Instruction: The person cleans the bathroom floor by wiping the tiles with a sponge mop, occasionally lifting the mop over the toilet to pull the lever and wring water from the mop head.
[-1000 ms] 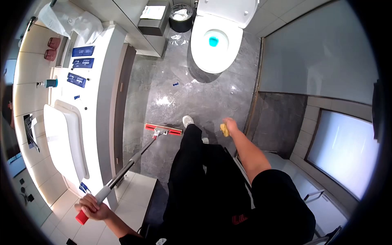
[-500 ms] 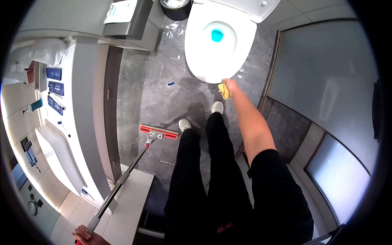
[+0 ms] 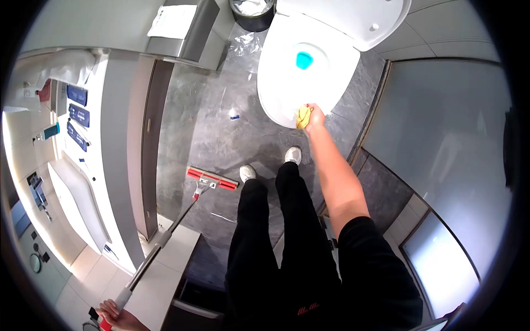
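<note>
My right hand (image 3: 315,117) is closed on a crumpled yellow cloth (image 3: 303,117) at the front edge of the toilet (image 3: 269,83). The bowl stands open with its lid raised, and blue-green water (image 3: 304,60) shows inside. At the lower left, my left hand (image 3: 113,315) wraps around the grip of a long-handled mop (image 3: 160,244). The mop's red and white head (image 3: 212,179) rests on the grey tiled floor, just left of my shoes.
A small blue packet (image 3: 234,117) lies on the floor (image 3: 215,143). Behind stands a black bin (image 3: 255,21) with a white liner. A sink counter with blue packets (image 3: 78,115) runs along the left. Frosted panels (image 3: 441,121) line the right side.
My right hand has brought the yellow cloth up from just below the toilet's front onto its front rim. The view has shifted slightly; my left hand still grips the mop.
</note>
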`<state>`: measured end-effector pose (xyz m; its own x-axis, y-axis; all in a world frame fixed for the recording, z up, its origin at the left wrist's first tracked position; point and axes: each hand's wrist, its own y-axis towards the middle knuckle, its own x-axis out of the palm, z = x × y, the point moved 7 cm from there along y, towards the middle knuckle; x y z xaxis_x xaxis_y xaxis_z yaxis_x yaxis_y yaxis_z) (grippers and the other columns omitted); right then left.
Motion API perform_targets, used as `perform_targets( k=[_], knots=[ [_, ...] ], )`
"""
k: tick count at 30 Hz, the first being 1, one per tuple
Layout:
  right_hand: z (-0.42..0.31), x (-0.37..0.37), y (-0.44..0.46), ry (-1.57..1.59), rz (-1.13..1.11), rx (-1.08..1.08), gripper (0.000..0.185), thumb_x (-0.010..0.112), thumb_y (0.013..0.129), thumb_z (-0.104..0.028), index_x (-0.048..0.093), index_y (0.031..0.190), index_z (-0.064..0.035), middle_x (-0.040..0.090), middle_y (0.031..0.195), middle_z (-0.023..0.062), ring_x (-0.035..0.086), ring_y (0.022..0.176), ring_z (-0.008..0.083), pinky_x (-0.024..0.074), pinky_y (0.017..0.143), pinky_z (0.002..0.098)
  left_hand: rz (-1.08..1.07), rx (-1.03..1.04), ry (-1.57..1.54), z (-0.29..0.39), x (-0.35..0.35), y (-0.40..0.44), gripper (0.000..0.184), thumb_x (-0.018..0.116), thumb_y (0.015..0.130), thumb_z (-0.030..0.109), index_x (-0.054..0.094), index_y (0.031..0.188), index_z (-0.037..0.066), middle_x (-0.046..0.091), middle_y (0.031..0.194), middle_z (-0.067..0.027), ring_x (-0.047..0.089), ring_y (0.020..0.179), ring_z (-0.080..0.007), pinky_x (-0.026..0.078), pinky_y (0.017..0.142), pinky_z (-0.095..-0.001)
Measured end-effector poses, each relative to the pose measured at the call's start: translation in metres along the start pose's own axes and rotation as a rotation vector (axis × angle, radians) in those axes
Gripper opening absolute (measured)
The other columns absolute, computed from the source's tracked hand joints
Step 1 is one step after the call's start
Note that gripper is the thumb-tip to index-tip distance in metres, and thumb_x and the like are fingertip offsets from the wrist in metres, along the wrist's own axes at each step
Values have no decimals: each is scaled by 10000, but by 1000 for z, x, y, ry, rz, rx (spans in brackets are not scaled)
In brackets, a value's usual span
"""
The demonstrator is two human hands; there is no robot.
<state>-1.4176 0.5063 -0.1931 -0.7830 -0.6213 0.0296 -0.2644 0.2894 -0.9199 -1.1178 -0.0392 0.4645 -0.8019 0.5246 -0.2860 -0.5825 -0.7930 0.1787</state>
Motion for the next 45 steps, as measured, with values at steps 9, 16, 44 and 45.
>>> perform_targets(
  k=[9,16,44,45],
  knots=[
    [60,-86,30,-284,-162,325,192,456,791,-220,541,806,-48,578,703,137,558,562,303,484,541,436,-67,11,-69,-7,-19,2,284,527,870,170,317,683,137,272,565,31,297,511,-79,301,557,-230],
    [73,-34,10,72,-198,287,215,461,806,-248,574,820,-66,602,803,108,575,724,280,477,669,421,-33,66,-23,-5,-30,-2,295,583,836,239,355,662,168,298,549,46,334,492,-94,335,529,-262],
    [-361,99,-276,20,-621,-331,238,495,796,-233,549,802,-1,629,958,228,583,747,282,490,706,403,-86,45,-128,-14,-41,-7,275,451,923,164,287,705,127,247,586,34,259,539,-63,278,586,-230],
    [-383,112,-271,-7,-659,-310,234,492,801,-232,547,808,-4,627,958,234,583,750,300,491,713,423,-80,49,-125,-14,-39,-8,272,447,925,167,287,709,125,245,586,34,257,541,-64,277,586,-229]
  ],
)
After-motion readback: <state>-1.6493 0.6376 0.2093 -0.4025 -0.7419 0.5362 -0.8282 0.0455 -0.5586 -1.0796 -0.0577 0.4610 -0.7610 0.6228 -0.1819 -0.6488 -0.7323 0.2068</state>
